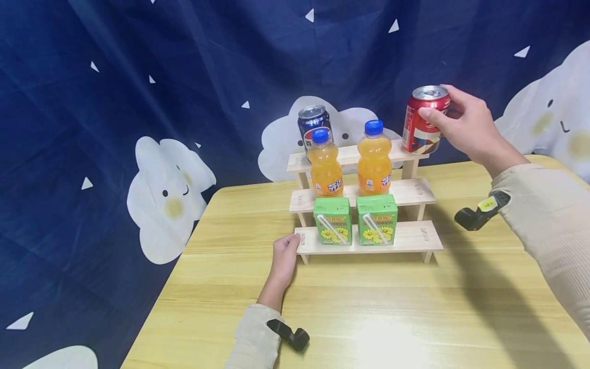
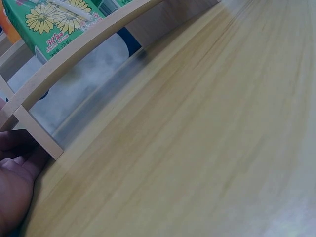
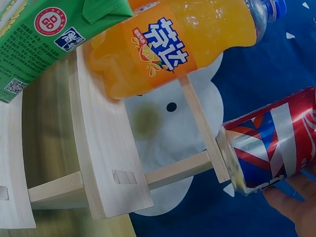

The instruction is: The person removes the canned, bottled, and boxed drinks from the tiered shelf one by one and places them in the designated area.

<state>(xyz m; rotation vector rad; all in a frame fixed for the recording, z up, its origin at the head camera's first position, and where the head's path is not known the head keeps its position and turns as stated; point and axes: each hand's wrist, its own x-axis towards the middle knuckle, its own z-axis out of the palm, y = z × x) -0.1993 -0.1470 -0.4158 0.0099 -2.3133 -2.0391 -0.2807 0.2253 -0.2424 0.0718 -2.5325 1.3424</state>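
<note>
My right hand [image 1: 475, 125] grips a red soda can [image 1: 416, 134] at the right end of the top step of a three-step wooden rack [image 1: 415, 237]. In the right wrist view the can's base [image 3: 236, 165] meets the top board's edge; whether it bears full weight there I cannot tell. My left hand [image 1: 283, 261] holds the left end of the bottom step, its fingers partly hidden beneath the board in the left wrist view. A dark blue can [image 1: 313, 122] stands at the top step's left end.
Two orange soda bottles [image 1: 374, 165] with blue caps stand on the middle step. Two green drink cartons [image 1: 376, 220] with straws are on the bottom step. Beneath the rack is a wood-grain table [image 1: 221, 246]; a dark blue curtain [image 1: 221, 56] with clouds hangs behind.
</note>
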